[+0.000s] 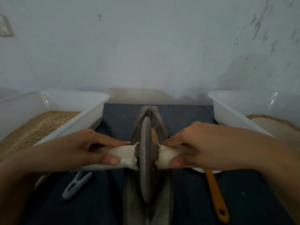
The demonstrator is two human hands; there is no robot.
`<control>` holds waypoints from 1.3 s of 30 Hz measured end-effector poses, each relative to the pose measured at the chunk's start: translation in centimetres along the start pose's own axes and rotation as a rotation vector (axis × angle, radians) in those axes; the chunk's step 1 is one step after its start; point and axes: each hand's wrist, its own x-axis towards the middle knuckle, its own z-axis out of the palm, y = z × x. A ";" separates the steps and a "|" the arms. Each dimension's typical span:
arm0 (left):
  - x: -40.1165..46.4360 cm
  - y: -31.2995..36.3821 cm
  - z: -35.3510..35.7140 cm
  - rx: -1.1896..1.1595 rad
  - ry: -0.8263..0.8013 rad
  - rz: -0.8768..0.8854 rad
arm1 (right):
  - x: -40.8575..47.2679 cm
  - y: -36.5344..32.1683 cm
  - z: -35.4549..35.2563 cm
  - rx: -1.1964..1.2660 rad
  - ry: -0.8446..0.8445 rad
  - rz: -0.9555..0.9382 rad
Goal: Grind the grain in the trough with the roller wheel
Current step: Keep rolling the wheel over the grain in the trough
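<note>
A grey metal roller wheel stands on edge in the long, boat-shaped metal trough at the centre of the dark cloth. A cloth-wrapped axle runs through the wheel to both sides. My left hand grips the left end of the axle, thumb underneath near the wheel. My right hand grips the right end the same way. Tan grain lies in the trough just right of the wheel's rim.
A white tub with tan grain stands at the left, another white tub at the right. A grey clothes peg lies front left, an orange handle front right. A pale wall rises close behind.
</note>
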 end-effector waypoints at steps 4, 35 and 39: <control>0.5 -0.1 0.3 0.156 0.112 -0.024 | 1.3 0.6 0.9 -0.017 0.065 0.058; 4.3 -1.3 3.6 0.531 0.716 0.013 | 5.3 4.3 4.2 -0.066 0.449 0.171; 3.7 -0.8 2.7 0.369 0.621 0.014 | 4.3 3.7 3.9 -0.101 0.380 0.137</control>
